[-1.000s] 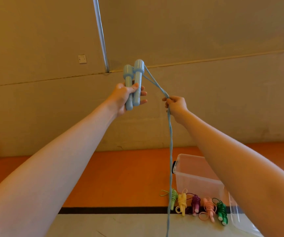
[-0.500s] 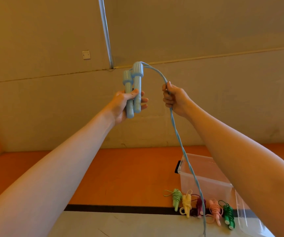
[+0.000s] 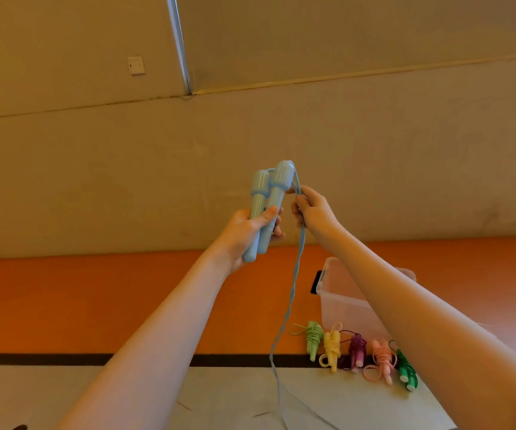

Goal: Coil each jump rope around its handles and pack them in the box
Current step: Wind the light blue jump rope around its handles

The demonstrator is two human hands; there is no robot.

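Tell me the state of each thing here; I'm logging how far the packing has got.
left hand: grips both blue handles, upright.
right hand: pinches the blue rope beside the handle tops.
blue rope: uncoiled, hanging to the floor.
five coiled ropes: lying in a row before the box, unpacked.
clear box: open; contents cannot be told.

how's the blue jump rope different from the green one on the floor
The blue jump rope hangs uncoiled, its cord trailing to the floor; the dark green jump rope has its cord wound around its handles. The blue one is held up, handles in the left hand, cord pinched by the right hand; the green one lies by the box. Neither is packed.
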